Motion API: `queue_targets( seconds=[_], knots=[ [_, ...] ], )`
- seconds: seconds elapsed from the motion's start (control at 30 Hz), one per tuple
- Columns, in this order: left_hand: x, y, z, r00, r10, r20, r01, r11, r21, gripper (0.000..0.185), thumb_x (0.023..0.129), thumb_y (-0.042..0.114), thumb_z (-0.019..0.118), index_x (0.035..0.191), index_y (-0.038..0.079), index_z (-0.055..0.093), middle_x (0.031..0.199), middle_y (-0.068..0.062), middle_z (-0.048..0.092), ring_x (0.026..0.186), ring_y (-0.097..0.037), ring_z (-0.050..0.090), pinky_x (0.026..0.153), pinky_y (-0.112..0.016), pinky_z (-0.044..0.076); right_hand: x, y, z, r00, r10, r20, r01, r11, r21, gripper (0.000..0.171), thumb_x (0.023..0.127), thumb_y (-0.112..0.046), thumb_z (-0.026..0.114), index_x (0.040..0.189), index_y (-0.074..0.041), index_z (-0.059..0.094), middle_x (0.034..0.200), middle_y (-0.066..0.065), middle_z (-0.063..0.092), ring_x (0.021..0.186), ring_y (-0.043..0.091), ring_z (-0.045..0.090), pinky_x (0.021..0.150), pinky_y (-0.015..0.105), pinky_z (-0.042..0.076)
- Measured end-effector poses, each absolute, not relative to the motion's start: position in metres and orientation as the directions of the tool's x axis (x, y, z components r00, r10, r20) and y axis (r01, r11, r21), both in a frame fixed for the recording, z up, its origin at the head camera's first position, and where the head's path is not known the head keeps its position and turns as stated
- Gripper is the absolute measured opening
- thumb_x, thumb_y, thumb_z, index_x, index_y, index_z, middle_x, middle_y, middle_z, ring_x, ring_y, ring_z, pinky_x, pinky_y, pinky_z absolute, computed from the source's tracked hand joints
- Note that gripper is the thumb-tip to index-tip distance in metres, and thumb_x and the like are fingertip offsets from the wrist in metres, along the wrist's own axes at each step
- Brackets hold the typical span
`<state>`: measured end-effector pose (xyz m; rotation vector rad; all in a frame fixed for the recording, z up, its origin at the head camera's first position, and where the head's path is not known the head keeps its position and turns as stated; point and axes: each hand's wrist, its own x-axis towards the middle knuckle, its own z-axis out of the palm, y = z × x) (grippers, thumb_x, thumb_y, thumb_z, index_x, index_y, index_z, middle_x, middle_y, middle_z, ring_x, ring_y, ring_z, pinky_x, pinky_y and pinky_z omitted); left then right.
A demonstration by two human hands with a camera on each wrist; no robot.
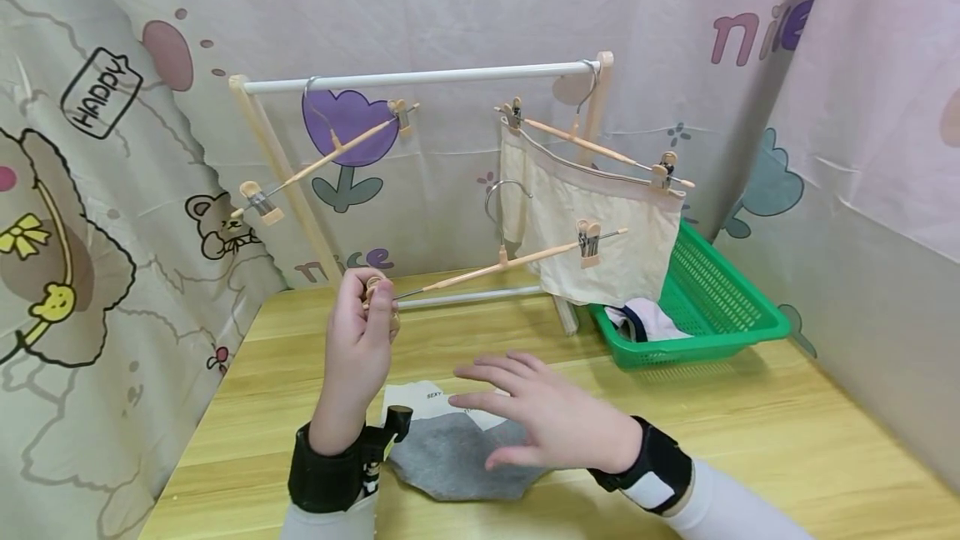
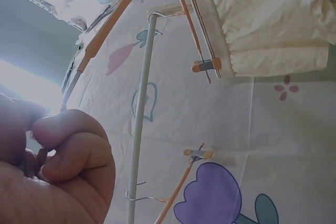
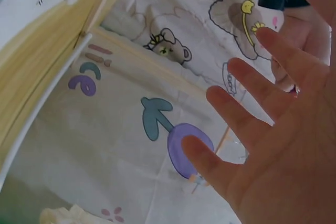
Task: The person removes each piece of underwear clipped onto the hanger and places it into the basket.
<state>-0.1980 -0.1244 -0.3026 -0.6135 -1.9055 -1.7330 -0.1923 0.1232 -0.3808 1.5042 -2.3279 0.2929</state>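
My left hand [image 1: 360,336] grips one end of a clip hanger [image 1: 536,257], its fingers curled round the clip there. The hanger is held up in front of the rack, hook upward, with its other clip [image 1: 590,244] bare. Below, a pair of grey underpants [image 1: 457,457] with a white lettered waistband lies flat on the table. My right hand [image 1: 558,419] hovers over the underpants' right side, fingers spread and holding nothing. In the right wrist view the spread fingers [image 3: 244,119] show nothing between them.
A small rack with a white rail [image 1: 420,77] stands behind. From it hang a bare clip hanger [image 1: 322,161] on the left and cream underpants [image 1: 600,223] clipped to a hanger on the right. A green basket [image 1: 720,348] with white cloth [image 1: 656,319] stands right.
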Motion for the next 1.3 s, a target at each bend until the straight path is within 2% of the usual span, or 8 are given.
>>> queue_targets(
  seconds=[0.2, 0.47, 0.7, 0.97, 1.3],
  knots=[
    [-0.197, -0.124, -0.303, -0.787, 0.0, 0.617, 0.614, 0.094, 0.784, 0.025, 0.112, 0.014, 0.042, 0.106, -0.01, 0.039, 0.078, 0.0, 0.038, 0.051, -0.009, 0.028, 0.049, -0.026, 0.025, -0.191, 0.118, -0.39, -0.392, -0.857, 0.334, -0.915, 0.401, -0.045, 0.082, 0.087, -0.063, 0.071, 0.157, -0.034, 0.039, 0.163, -0.003, 0.04, 0.148, 0.023, 0.042, 0.116, 0.049, 0.039],
    [-0.198, -0.124, -0.304, -0.791, -0.002, 0.612, 0.608, 0.117, 0.785, 0.024, 0.112, 0.014, 0.042, 0.106, -0.01, 0.04, 0.078, -0.002, 0.039, 0.052, -0.01, 0.03, 0.05, -0.025, 0.027, -0.193, 0.113, -0.402, -0.422, -0.863, 0.278, -0.906, 0.41, -0.105, 0.083, 0.085, -0.063, 0.073, 0.157, -0.037, 0.039, 0.165, -0.002, 0.037, 0.149, 0.027, 0.04, 0.114, 0.055, 0.04],
    [-0.199, -0.125, -0.304, -0.798, -0.007, 0.603, 0.598, 0.111, 0.794, 0.022, 0.112, 0.013, 0.041, 0.106, -0.009, 0.04, 0.079, -0.003, 0.039, 0.052, -0.009, 0.03, 0.05, -0.025, 0.027, -0.195, 0.109, -0.412, -0.441, -0.874, 0.202, -0.897, 0.419, -0.142, 0.081, 0.088, -0.06, 0.073, 0.157, -0.036, 0.039, 0.167, -0.004, 0.033, 0.151, 0.028, 0.037, 0.115, 0.057, 0.039],
    [-0.198, -0.125, -0.302, -0.799, 0.005, 0.601, 0.598, 0.102, 0.795, 0.021, 0.112, 0.015, 0.042, 0.108, -0.006, 0.042, 0.08, -0.005, 0.039, 0.053, -0.012, 0.031, 0.051, -0.026, 0.028, -0.197, 0.107, -0.422, -0.456, -0.879, 0.137, -0.886, 0.433, -0.169, 0.08, 0.089, -0.064, 0.069, 0.158, -0.04, 0.036, 0.169, -0.007, 0.029, 0.153, 0.027, 0.033, 0.112, 0.063, 0.039],
    [-0.198, -0.125, -0.302, -0.804, -0.001, 0.595, 0.59, 0.138, 0.796, 0.022, 0.112, 0.015, 0.042, 0.108, -0.007, 0.042, 0.082, -0.008, 0.041, 0.053, -0.011, 0.033, 0.051, -0.025, 0.03, -0.204, 0.103, -0.435, -0.474, -0.876, 0.085, -0.872, 0.454, -0.182, 0.08, 0.086, -0.065, 0.072, 0.156, -0.04, 0.04, 0.169, -0.001, 0.029, 0.153, 0.034, 0.033, 0.11, 0.069, 0.039]
  ],
)
